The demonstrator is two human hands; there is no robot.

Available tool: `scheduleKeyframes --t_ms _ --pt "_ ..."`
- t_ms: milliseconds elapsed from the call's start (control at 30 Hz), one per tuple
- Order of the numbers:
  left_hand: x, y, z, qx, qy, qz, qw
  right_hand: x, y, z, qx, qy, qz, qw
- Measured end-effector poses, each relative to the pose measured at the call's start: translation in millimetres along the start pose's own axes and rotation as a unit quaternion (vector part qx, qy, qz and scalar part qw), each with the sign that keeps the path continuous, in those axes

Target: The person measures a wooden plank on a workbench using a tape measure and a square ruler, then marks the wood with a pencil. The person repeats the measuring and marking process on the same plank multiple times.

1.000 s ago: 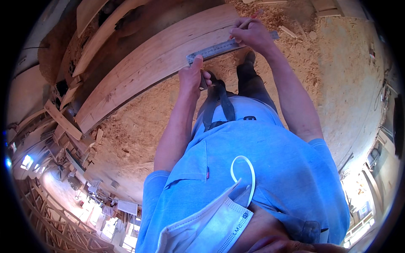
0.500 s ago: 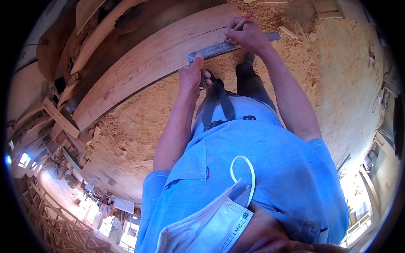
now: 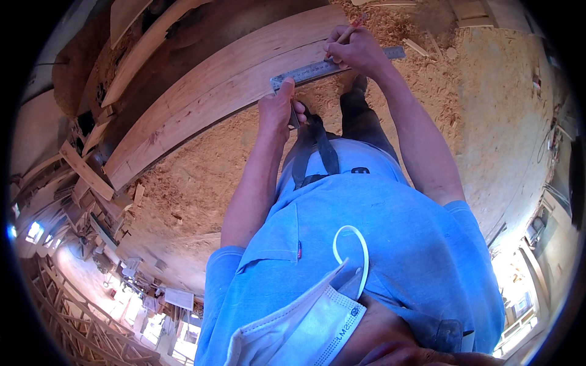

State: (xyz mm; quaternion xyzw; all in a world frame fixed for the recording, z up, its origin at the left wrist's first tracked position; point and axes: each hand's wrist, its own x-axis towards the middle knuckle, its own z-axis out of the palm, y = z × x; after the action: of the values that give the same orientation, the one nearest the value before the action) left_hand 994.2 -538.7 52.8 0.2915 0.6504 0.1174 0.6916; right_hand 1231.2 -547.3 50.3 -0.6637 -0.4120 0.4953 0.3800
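Note:
A long, wide wooden board lies in front of me, with a dark line running along its length. Across its near edge, toward the right end, rests a metal carpenter's square with a marked blade. My left hand is closed round the square's short arm, the thumb pressing on its corner. In my right hand is a pencil, its tip down beside the far edge of the blade. The blade's end sticks out to the right, past my right hand.
Sawdust and shavings cover the floor below the board. More planks lean beyond it at the upper left. A short wood strip sits near the board's left end. Small offcuts lie at the upper right.
The pencil and the fingers of my right hand have shifted very slightly left along the blade. My left hand and the square have stayed in place.

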Motion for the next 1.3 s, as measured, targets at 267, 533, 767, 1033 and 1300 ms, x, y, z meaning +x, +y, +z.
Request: scheduleKeyframes --t_ms 267,533,767,1033,1300 --pt "-2.8 2.5 1.0 -0.002 0.0 -0.001 1.0 0.8 1.5 -0.2 0.009 0.001 0.004 1.0" --pt "-2.3 2.1 1.1 -0.002 0.001 -0.004 1.0 2.0 3.8 1.2 -0.003 0.007 0.004 1.0" --pt "-0.5 0.7 0.6 0.001 0.001 -0.002 1.0 1.0 0.9 1.3 -0.004 0.011 0.004 1.0" --pt "-1.2 1.6 1.3 0.003 0.008 -0.002 1.0 0.4 -1.0 2.0 0.008 0.012 0.019 1.0" --pt "-1.2 0.9 2.1 0.003 0.007 0.002 1.0 1.9 2.2 1.4 -0.012 0.011 0.008 1.0"
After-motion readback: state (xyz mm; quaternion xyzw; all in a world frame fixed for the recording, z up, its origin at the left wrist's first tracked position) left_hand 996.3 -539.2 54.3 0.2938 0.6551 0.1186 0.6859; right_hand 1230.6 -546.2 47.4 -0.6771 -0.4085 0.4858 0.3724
